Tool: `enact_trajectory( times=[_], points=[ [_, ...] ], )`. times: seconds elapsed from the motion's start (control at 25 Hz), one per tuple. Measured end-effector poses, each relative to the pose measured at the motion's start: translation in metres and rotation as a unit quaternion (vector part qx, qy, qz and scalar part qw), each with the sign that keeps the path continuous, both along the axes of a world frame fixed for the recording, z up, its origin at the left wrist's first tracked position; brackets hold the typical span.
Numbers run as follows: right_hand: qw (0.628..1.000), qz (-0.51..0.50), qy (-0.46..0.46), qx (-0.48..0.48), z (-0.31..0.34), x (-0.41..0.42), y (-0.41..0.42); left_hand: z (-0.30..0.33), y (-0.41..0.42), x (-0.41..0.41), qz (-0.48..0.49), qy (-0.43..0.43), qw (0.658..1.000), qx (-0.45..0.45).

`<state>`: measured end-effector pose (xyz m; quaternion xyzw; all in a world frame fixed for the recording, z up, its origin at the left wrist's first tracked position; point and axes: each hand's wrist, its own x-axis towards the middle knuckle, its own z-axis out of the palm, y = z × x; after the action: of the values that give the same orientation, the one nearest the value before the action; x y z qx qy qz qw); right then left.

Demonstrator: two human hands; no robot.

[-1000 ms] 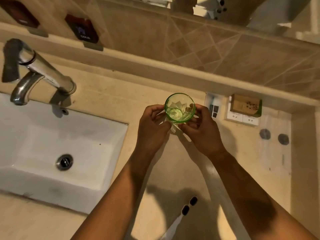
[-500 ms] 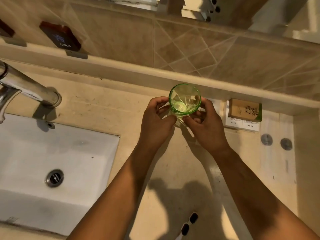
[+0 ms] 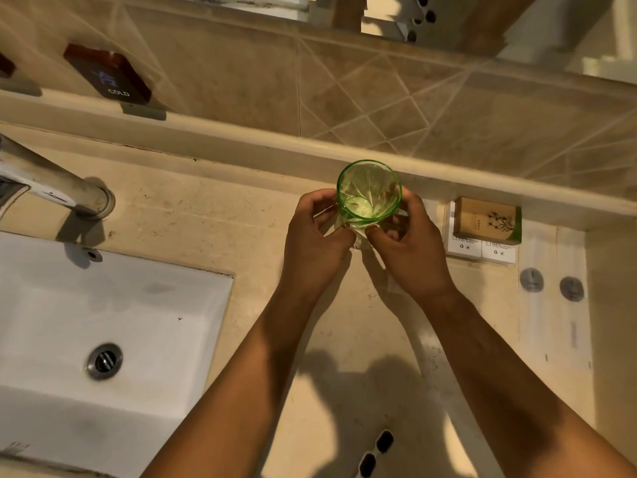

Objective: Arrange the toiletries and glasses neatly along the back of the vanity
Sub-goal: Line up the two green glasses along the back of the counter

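Chrome faucet (image 3: 51, 188) over white sink (image 3: 165, 305), drain (image 3: 104, 361) in basin; dark "COLD" plaque (image 3: 108, 75) on tile wall.

Both forearms reach forward, left grip (image 3: 319, 236) and right grip (image 3: 410, 246) curled closed, fingertips nearly meeting.

Since the earlier pictures, the green glass (image 3: 368, 194), gripped between the left hand (image 3: 315, 243) and the right hand (image 3: 410, 246), has been carried away from the person toward the backsplash ledge (image 3: 241, 146). Its rim now overlaps the ledge's front edge in view. The brown soap box (image 3: 487, 219), formerly beyond the right fingertips, now lies level with the right hand's knuckles.
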<state>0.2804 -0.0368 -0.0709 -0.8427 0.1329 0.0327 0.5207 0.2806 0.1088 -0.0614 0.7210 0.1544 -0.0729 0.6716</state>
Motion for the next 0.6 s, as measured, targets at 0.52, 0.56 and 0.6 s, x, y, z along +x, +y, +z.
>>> enact_trajectory(
  times=[0.52, 0.56, 0.6],
  points=[
    [0.998, 0.01, 0.056, -0.037, 0.018, -0.072, -0.02, 0.0, 0.014, -0.075, -0.053, 0.035, 0.996, 0.057],
    [0.997, 0.011, 0.07, -0.034, 0.021, -0.089, -0.023, 0.002, 0.015, -0.093, -0.077, 0.029, 0.995, 0.063],
    [0.996, 0.01, 0.08, -0.031, 0.023, -0.108, -0.026, 0.004, 0.017, -0.111, -0.108, 0.017, 0.991, 0.075]
  ],
)
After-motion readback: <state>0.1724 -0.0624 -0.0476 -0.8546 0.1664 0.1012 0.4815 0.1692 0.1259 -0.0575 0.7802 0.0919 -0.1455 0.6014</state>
